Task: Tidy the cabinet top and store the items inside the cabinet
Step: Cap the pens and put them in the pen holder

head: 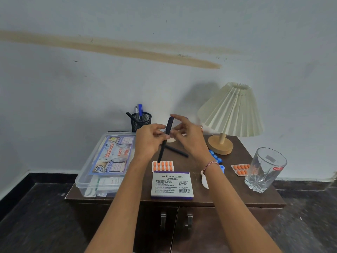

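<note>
Both hands [169,137] pinch a black pen [165,141] mid-frame; cabinet top [235,194] remains cluttered, nothing stored yet.

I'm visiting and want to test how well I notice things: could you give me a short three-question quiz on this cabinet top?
1. True or false: the cabinet doors are open.
2. Which hand grips the middle of the dark pen: the left hand or the right hand?
3. What lies directly behind the Faber-Castell stamp pad box?
A) a strip of orange tablets
B) the drinking glass
C) the mesh pen holder

Key: 1 false, both are shut. 2 the left hand; the right hand's fingertips touch its top end. 3 A.
</note>
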Action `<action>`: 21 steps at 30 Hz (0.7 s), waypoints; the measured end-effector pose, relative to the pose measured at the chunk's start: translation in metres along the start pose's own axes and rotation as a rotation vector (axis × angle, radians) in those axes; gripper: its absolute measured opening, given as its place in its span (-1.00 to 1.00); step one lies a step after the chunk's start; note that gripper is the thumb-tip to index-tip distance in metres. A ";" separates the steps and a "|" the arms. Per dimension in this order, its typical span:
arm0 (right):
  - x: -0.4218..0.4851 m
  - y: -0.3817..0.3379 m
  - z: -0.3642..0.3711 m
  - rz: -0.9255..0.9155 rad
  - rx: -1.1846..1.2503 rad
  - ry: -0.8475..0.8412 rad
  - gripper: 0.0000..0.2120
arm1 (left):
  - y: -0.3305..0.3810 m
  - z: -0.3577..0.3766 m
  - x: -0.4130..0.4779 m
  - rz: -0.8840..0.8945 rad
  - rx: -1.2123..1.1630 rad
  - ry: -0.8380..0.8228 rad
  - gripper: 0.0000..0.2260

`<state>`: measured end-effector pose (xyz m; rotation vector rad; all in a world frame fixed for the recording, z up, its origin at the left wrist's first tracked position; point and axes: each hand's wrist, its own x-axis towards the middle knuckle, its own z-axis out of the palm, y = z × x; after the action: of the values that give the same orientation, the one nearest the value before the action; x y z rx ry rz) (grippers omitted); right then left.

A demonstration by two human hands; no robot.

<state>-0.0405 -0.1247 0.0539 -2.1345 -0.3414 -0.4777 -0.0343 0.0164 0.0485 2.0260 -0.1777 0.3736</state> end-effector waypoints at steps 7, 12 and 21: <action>-0.010 -0.003 0.007 -0.082 -0.007 -0.304 0.02 | -0.003 -0.006 0.004 -0.090 -0.160 -0.042 -0.69; -0.008 -0.007 0.016 -0.017 0.017 -0.302 0.11 | -0.003 -0.007 0.003 -0.106 -0.193 -0.047 -0.72; -0.004 -0.006 0.021 -0.054 0.046 -0.163 -0.03 | -0.001 -0.007 0.006 -0.103 -0.196 -0.001 -0.78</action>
<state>-0.0426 -0.1042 0.0455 -2.1288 -0.4987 -0.3239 -0.0298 0.0234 0.0522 1.8334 -0.1052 0.2792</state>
